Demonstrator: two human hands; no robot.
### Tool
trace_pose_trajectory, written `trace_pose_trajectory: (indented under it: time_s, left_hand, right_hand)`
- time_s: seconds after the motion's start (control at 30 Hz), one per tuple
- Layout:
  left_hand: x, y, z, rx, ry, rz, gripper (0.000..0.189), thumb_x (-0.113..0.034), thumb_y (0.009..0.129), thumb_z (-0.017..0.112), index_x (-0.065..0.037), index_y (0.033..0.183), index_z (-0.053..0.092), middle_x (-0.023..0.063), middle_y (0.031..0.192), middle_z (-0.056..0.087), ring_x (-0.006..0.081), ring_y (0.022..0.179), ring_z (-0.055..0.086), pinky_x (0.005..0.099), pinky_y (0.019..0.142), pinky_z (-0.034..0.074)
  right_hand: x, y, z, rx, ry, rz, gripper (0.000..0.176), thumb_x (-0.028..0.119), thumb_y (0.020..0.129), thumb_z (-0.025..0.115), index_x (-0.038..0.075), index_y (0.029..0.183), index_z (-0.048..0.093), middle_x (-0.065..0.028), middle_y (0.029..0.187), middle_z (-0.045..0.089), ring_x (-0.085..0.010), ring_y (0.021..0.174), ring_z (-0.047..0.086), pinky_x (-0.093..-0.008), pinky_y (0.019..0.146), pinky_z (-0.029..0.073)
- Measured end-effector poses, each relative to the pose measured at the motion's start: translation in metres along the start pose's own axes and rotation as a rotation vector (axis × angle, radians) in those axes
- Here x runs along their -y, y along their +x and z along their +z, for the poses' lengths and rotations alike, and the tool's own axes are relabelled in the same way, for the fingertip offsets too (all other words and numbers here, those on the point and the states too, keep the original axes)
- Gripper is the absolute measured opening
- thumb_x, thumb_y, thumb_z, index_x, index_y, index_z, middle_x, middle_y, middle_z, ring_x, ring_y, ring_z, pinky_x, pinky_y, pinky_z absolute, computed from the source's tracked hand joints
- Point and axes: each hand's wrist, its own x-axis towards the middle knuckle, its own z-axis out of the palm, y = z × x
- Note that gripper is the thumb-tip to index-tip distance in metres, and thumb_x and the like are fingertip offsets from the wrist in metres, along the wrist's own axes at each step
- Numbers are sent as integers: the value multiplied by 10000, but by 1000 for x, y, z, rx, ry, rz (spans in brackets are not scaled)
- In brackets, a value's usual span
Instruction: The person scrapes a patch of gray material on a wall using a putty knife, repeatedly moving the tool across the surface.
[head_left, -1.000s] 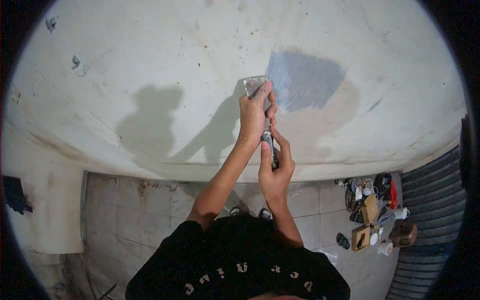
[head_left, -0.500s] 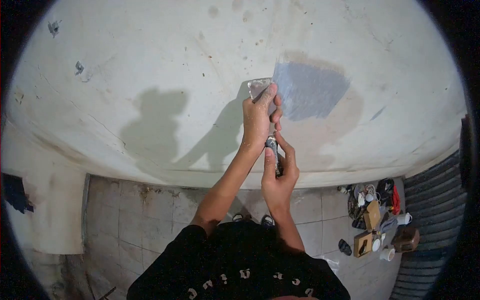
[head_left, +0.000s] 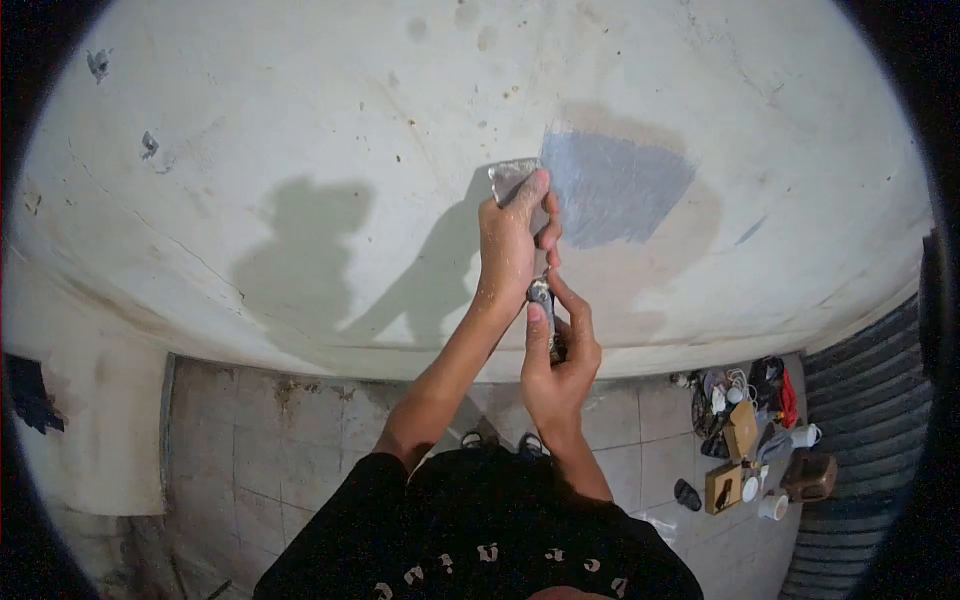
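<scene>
A putty knife (head_left: 514, 180) with a wide, whitish-smeared blade is held upright in front of the wall, and both hands are on it. My left hand (head_left: 510, 240) is closed around the blade, its thumb lying up along the blade and its fingers curled at the right side. Just below, my right hand (head_left: 563, 365) grips the dark, stained handle (head_left: 543, 300), thumb in front and index finger stretched upward. To the right of the blade, a grey patch (head_left: 620, 190) of smooth filler covers part of the wall. Part of the blade is hidden behind my left hand.
The pale wall (head_left: 300, 120) has cracks, spots and small grey dabs at left. On the tiled floor (head_left: 260, 430) at right lie cardboard boxes (head_left: 740, 430), bags, a white cup (head_left: 773, 507) and a dark sandal (head_left: 687, 494). A ribbed shutter (head_left: 860, 430) borders the right side.
The whole view has shifted slightly. Both hands keep nearly the same grip on the putty knife, and the grey patch looks the same.
</scene>
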Motion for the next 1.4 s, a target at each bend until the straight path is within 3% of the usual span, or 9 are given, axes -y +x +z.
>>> trace_pose_trajectory:
  time_s: [0.23,0.5,0.53,0.67,0.8,0.9,1.03,1.23,1.4]
  left_hand:
    - [2,1,-4,11,57,-32,342,-320,926,593,-49,727,524,19,602,483,100,441,440,270,367,387]
    - [7,0,-4,2,41,-13,335,-306,927,594,-53,720,517,14,605,474,93,437,429,261,360,381]
    - [-2,1,1,9,30,-8,339,-308,927,594,-54,716,517,12,597,471,92,436,429,262,359,382]
    - [12,-7,-10,-24,34,-55,332,-306,930,588,-52,725,526,16,613,490,94,437,431,265,363,392]
    - [0,-2,-1,-6,8,-26,338,-310,929,590,-51,722,526,19,597,490,95,435,430,269,365,395]
    - [8,-7,-6,-26,12,-35,332,-297,930,582,-51,715,522,13,556,467,97,420,423,270,358,395]
    - [6,-3,-6,-6,38,-24,327,-293,935,571,-55,717,518,13,544,459,102,410,419,268,360,390]
    - [14,-7,-8,-31,67,-49,349,-307,941,562,-61,698,516,9,510,430,102,401,423,263,355,379]
    - [-12,2,11,11,30,112,380,-345,928,588,-51,698,519,10,515,437,109,399,420,270,359,369]
  right_hand:
    - [-6,2,-3,9,-80,4,333,68,958,558,-41,1270,521,-126,1167,621,-68,765,562,-194,590,428]
    - [-16,0,1,-35,-128,-171,339,50,939,562,-53,1260,527,-207,1102,666,-124,889,614,-267,689,499]
    - [12,2,-3,17,-93,107,338,52,936,570,-51,1255,531,-204,1088,671,-137,927,620,-283,744,503]
    - [-11,-2,3,-50,-59,-138,339,44,935,571,-45,1260,530,-196,1057,681,-131,861,625,-277,688,489]
    - [4,0,-2,-15,-61,-28,340,36,938,570,-58,1260,520,-208,1099,664,-161,926,627,-295,749,505]
    - [0,-5,-2,21,-5,53,325,78,956,565,-45,1255,531,-132,1143,636,-48,686,526,-195,545,408]
    - [2,-3,-3,23,-89,89,333,50,940,575,-51,1253,526,-191,1115,662,-130,891,604,-255,700,485]
    - [-13,-3,-1,-14,-62,-105,336,60,945,574,-39,1263,531,-132,1105,643,-64,755,526,-214,584,408]
    - [8,5,-7,24,-53,73,333,65,946,576,-33,1261,535,-103,1013,649,-31,652,463,-199,516,342]
